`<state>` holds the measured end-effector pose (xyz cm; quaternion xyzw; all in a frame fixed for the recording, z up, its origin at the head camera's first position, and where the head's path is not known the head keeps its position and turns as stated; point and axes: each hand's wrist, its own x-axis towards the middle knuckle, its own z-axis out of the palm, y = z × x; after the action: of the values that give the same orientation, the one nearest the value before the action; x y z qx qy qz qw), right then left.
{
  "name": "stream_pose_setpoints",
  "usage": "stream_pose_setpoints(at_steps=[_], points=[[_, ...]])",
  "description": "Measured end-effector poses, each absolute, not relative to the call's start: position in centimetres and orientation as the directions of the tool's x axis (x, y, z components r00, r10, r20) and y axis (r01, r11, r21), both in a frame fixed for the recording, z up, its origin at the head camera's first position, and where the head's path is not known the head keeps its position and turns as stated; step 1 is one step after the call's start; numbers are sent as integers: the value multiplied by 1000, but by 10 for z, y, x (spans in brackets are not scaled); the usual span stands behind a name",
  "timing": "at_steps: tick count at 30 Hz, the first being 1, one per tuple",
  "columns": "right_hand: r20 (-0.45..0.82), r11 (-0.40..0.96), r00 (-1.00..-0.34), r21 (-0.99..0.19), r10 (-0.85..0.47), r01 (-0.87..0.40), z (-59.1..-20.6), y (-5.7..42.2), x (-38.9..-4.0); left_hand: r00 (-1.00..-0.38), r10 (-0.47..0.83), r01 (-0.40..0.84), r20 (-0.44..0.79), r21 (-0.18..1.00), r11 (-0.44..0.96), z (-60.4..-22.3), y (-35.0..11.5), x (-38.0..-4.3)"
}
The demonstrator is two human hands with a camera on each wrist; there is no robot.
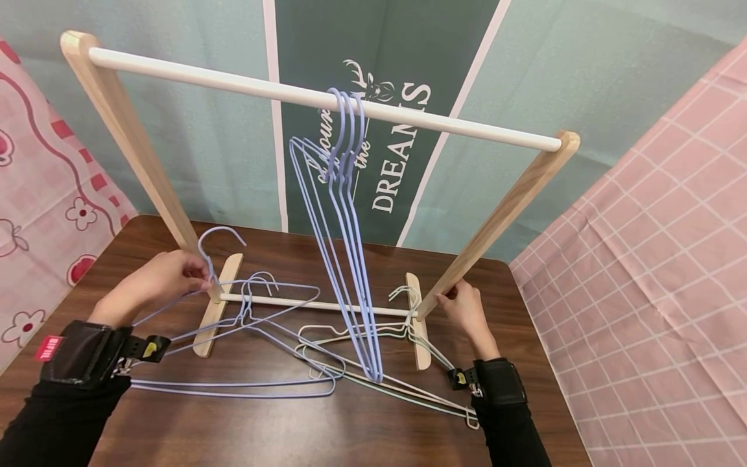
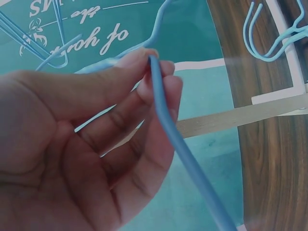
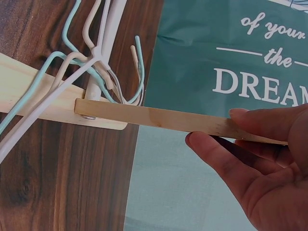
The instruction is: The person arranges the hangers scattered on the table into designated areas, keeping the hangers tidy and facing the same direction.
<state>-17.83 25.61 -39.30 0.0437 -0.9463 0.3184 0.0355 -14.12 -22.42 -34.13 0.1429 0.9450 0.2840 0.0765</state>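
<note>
My left hand point(image 1: 160, 282) pinches a blue wire hanger point(image 2: 185, 149) between thumb and fingers, close below its hook, at the rack's left side. In the head view the hook of that hanger points up and its body reaches right above other blue hangers point(image 1: 246, 310) lying on the table. At the opposite side my right hand point(image 1: 465, 308) grips the lower part of the right wooden upright point(image 1: 493, 230), thumb on one face and fingers on the other, as the right wrist view shows. Several blue hangers point(image 1: 350, 214) hang from the white top rail point(image 1: 233, 81).
Beige and pale green hangers point(image 1: 391, 383) lie at the rack's right foot point(image 1: 421, 353), some hooks near the lower white bar point(image 1: 292, 302). The left upright point(image 1: 137, 143) stands behind my left hand. A printed curtain point(image 1: 496, 71) backs the brown table point(image 1: 251, 434).
</note>
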Motion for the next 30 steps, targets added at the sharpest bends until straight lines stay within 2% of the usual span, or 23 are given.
stream_pose_setpoints(at_steps=[12,30], points=[[95,797,-994,-596,-57,-103,-392,256,-178,-958,287,251,18,538,804,-343,-220,-148],[89,801,-995,-591,-55,-97,-393,256,-180,-956,290,266,42,540,798,-343,-210,-150]])
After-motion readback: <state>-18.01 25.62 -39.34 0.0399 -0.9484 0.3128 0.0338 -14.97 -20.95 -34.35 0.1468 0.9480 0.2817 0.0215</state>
